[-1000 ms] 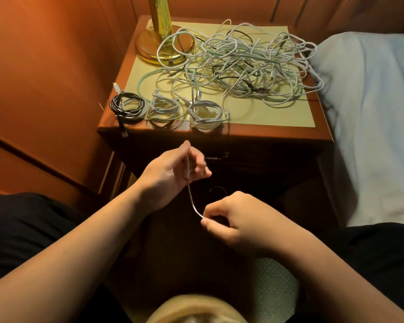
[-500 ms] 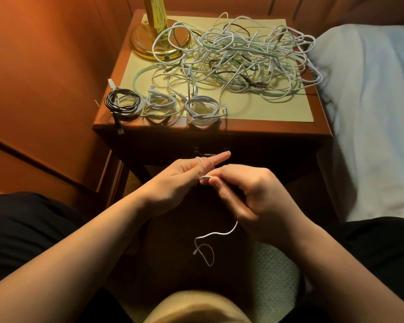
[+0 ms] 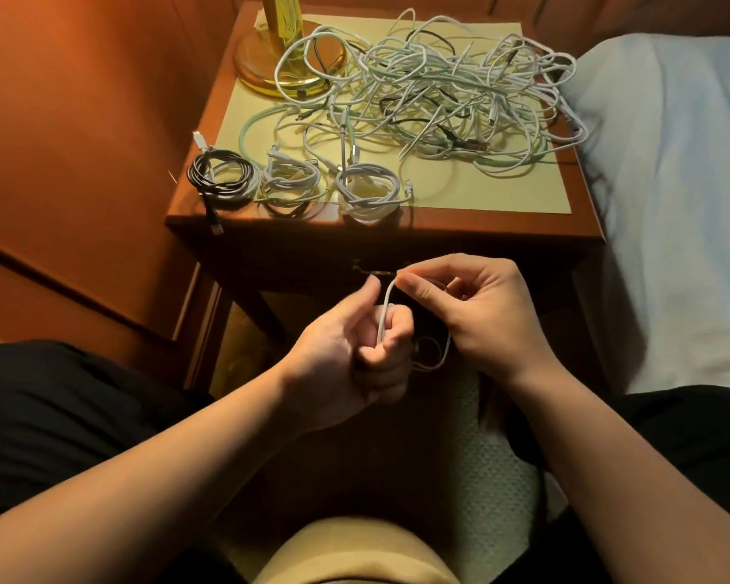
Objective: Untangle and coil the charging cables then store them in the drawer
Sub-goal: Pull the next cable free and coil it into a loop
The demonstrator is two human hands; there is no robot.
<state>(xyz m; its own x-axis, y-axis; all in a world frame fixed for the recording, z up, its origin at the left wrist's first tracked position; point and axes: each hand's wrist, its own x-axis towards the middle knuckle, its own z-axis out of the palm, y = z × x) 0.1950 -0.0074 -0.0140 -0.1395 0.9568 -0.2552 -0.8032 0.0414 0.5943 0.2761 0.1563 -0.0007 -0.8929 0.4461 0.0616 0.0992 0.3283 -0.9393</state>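
Observation:
In front of the nightstand my left hand [image 3: 350,356] has its fingers curled round loops of a thin white cable [image 3: 383,314]. My right hand [image 3: 473,314] pinches the same cable near its top, just above the left hand. A small loop of it hangs between the hands. On the nightstand top [image 3: 460,191] lies a big tangle of white, green and black cables [image 3: 430,94]. Three coiled cables sit in a row at the front edge: a black and white coil [image 3: 222,177], a white coil [image 3: 291,181] and another white coil [image 3: 367,191]. The drawer handle [image 3: 376,269] shows behind my fingers; the drawer is closed.
A brass lamp base [image 3: 287,65] stands at the back left of the nightstand, with cable loops over it. A bed with pale sheets [image 3: 671,183] lies to the right. An orange-brown wall panel [image 3: 81,141] runs along the left. My dark-clad knees frame the bottom.
My left hand has curled from pointing fingers into a fist round the cable. The loose end that hung below the hands has been drawn up into a loop between them.

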